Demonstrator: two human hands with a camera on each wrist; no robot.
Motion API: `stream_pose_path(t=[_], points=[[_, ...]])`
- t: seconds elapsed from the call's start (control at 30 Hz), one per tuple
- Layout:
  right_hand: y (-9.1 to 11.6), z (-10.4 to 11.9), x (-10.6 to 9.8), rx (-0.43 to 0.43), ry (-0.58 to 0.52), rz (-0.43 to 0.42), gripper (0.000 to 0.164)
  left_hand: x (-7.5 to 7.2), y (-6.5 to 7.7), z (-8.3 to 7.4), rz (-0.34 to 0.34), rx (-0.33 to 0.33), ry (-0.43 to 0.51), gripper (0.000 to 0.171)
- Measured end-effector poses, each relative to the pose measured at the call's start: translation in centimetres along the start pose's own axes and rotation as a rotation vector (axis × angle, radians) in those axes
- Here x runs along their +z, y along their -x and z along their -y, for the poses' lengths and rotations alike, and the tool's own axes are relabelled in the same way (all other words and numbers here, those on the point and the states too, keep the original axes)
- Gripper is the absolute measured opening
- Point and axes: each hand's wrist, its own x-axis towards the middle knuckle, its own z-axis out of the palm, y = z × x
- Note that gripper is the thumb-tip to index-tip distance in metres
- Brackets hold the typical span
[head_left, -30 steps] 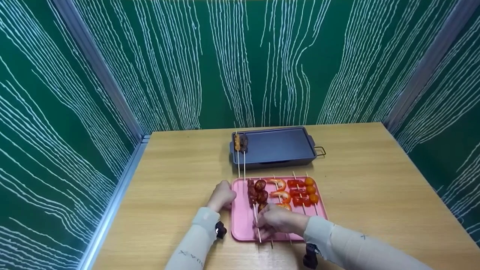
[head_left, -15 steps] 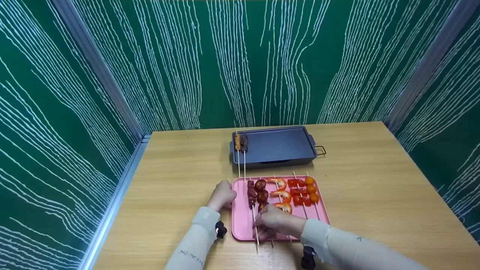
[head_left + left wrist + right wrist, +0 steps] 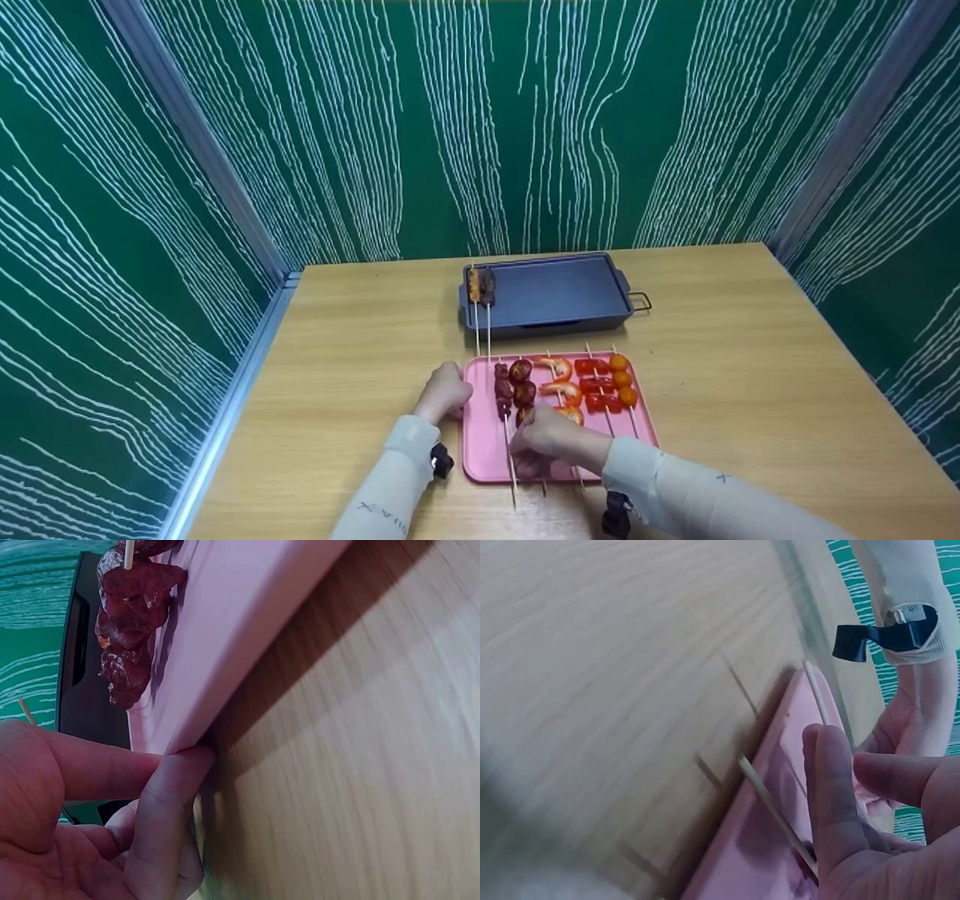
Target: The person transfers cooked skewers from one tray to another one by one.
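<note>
A pink tray (image 3: pixel 480 450) lies on the table, and my left hand (image 3: pixel 444 391) pinches its left rim between thumb and forefinger (image 3: pixel 105 765). Leftmost on the tray is a meat skewer (image 3: pixel 504 390) with dark red chunks. Its bare stick (image 3: pixel 815 694) runs to the fingertips of my right hand (image 3: pixel 551 439) and projects past the tray's near edge. The right thumb (image 3: pixel 892 776) and fingers close on that stick, though the contact is partly hidden. Beside it lie a skewer of round brown pieces (image 3: pixel 523 391), a shrimp skewer (image 3: pixel 564 391), a red skewer (image 3: pixel 598 384) and an orange-ball skewer (image 3: pixel 621 380).
Behind the tray stands a dark rectangular grill pan (image 3: pixel 559 289) with a wire handle (image 3: pixel 641 301) at its right. On its left side lie a golden skewer (image 3: pixel 474 285) and a dark one (image 3: pixel 488 286), their sticks reaching toward the tray. Green patterned panels enclose the table.
The meat skewer's stick has swung slightly left, and its near end has slid a little toward me. My right hand has shifted slightly left; my left hand stays on the tray rim.
</note>
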Motion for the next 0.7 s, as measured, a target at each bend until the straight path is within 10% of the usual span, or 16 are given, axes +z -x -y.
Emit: stream_pose_path(t=[0.7], points=[[1.7, 0.5, -9.8, -0.046, -0.203, -0.080, 0.020, -0.1, -0.1, 0.1, 0.017, -0.007, 0.000, 0.028]])
